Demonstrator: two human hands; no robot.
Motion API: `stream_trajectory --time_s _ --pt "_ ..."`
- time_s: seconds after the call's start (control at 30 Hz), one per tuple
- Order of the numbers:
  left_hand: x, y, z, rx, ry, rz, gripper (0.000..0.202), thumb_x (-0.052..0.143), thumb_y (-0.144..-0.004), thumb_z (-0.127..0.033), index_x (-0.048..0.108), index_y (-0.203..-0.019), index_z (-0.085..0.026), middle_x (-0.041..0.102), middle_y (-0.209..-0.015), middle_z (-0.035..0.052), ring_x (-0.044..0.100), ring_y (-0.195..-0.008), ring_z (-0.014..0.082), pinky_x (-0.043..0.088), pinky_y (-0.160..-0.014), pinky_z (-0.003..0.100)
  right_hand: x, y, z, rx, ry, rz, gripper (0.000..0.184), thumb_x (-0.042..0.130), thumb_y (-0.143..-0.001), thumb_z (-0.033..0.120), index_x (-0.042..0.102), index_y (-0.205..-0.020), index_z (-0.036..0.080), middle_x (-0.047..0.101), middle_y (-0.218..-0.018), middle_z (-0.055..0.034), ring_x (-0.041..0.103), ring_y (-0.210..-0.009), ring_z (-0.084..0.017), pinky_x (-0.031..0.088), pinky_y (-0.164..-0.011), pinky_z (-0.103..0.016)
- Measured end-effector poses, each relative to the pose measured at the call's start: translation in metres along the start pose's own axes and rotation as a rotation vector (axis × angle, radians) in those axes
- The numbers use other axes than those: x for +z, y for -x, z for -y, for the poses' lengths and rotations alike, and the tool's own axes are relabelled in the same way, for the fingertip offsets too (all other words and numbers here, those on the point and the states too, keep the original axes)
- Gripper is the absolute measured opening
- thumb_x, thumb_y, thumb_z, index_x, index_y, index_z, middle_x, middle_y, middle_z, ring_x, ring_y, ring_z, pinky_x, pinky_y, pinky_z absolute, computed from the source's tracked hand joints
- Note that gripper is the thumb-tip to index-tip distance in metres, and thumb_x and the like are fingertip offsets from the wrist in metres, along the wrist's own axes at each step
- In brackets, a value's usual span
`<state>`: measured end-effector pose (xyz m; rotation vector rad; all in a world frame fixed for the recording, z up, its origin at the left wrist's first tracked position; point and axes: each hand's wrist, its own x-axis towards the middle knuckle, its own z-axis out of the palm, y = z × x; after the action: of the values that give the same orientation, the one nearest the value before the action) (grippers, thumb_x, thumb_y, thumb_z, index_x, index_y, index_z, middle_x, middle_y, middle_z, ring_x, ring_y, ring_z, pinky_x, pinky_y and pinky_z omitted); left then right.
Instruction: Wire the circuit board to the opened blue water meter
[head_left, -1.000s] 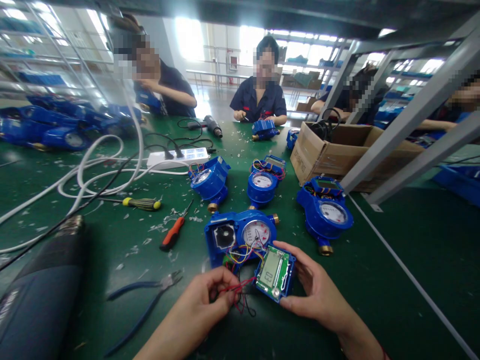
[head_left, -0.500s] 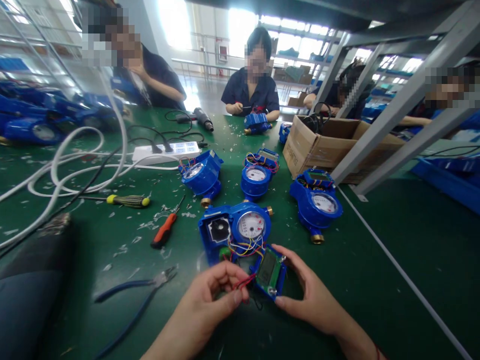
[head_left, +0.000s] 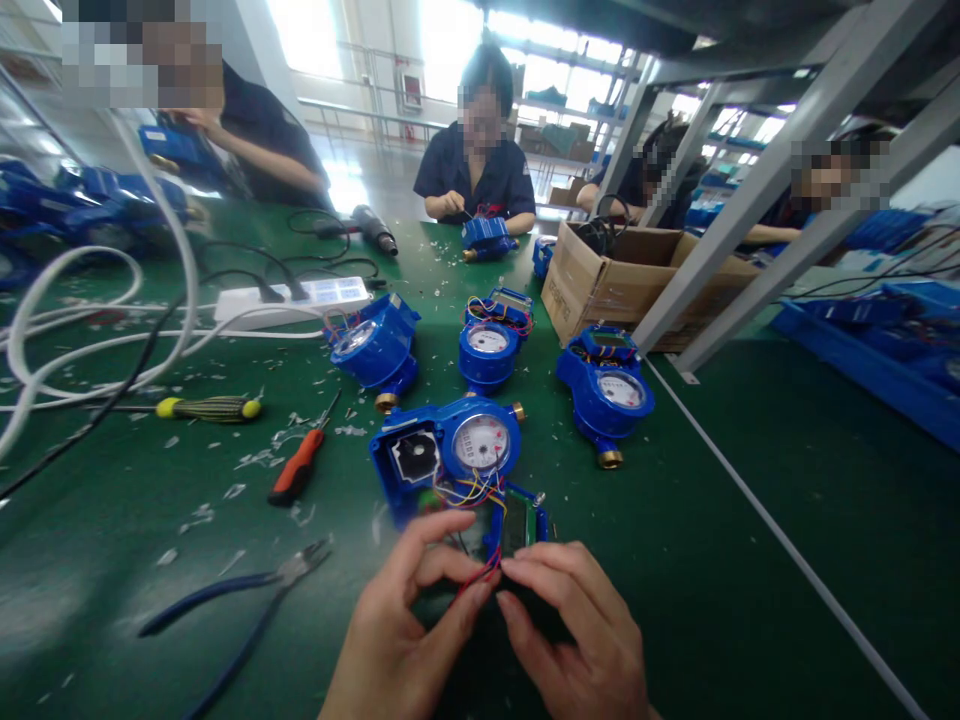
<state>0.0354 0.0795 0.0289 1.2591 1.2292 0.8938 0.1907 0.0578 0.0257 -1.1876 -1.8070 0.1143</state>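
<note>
My left hand (head_left: 420, 590) pinches thin red wires (head_left: 480, 572) between thumb and fingers. My right hand (head_left: 574, 620) meets it there, index fingertip and thumb closed in at the wires' other side. Just beyond the fingers lies a display module (head_left: 517, 520), a green circuit board with a grey screen in a blue frame, partly covered by my right hand. Yellow, white and red wires (head_left: 480, 488) run from it to a blue water meter (head_left: 484, 440). That meter has a round white dial and an open square housing (head_left: 416, 458) on its left.
More blue meters (head_left: 611, 395) stand farther back. Cutting pliers (head_left: 289, 570), an orange screwdriver (head_left: 300, 465) and a yellow-black screwdriver (head_left: 214, 409) lie left, near a power strip (head_left: 292, 300). A carton (head_left: 600, 285) and metal struts (head_left: 742, 180) stand right. Co-workers sit around the bench.
My right hand has let go of the display module's right side and moved in beside my left at the red wires. The view has shifted slightly right.
</note>
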Motion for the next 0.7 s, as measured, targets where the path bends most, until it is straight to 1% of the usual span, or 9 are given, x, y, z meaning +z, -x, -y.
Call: stream_trajectory --time_s 0.1,0.23,0.43,0.6,0.7 --pt "0.001 0.002 0.003 0.067 -0.042 -0.028 0.039 0.065 -0.073 -0.027 0.046 -0.107 -0.023 0.070 -0.074 -0.0024 0.066 -0.079 0.0171 0.046 -0.080 0.026 0.001 -0.001 0.000 -0.052 0.077 -0.026 0.020 0.065 -0.073 0.010 0.066 -0.092 0.017 0.068 -0.078 -0.0061 0.062 -0.066 -0.017 0.050 -0.059 -0.029" --pt "0.002 0.004 0.010 0.187 -0.124 -0.054 0.032 0.063 -0.075 -0.023 0.047 -0.103 -0.025 0.072 -0.077 -0.0020 0.067 -0.076 0.0156 0.048 -0.076 0.023 -0.001 -0.002 -0.003 -0.094 0.108 -0.011 0.019 0.064 -0.075 0.010 0.068 -0.092 0.017 0.070 -0.078 -0.0065 0.062 -0.065 -0.017 0.049 -0.057 -0.029" --pt "0.001 0.005 0.013 0.395 -0.360 -0.089 0.032 0.061 -0.077 -0.017 0.048 -0.104 -0.026 0.073 -0.087 -0.0023 0.068 -0.082 0.0122 0.048 -0.076 0.015 -0.002 -0.004 -0.002 -0.143 0.131 -0.020 0.020 0.062 -0.077 0.009 0.068 -0.093 0.018 0.071 -0.078 -0.0044 0.062 -0.063 -0.015 0.046 -0.055 -0.027" --pt "0.001 0.006 0.013 0.480 -0.459 -0.134 0.031 0.062 -0.077 -0.016 0.049 -0.103 -0.026 0.072 -0.089 -0.0011 0.069 -0.081 0.0115 0.049 -0.076 0.014 -0.004 -0.003 -0.003 -0.174 0.189 0.019 0.021 0.061 -0.079 0.011 0.066 -0.098 0.019 0.073 -0.082 -0.0033 0.064 -0.066 -0.015 0.046 -0.057 -0.028" --pt "0.001 0.006 0.014 0.509 -0.468 -0.166 0.031 0.063 -0.074 -0.013 0.051 -0.101 -0.025 0.072 -0.087 -0.0005 0.069 -0.079 0.0120 0.050 -0.076 0.014 -0.006 -0.004 -0.002 -0.209 0.212 0.031 0.021 0.059 -0.080 0.010 0.066 -0.099 0.017 0.073 -0.083 -0.0035 0.065 -0.067 -0.015 0.046 -0.058 -0.028"
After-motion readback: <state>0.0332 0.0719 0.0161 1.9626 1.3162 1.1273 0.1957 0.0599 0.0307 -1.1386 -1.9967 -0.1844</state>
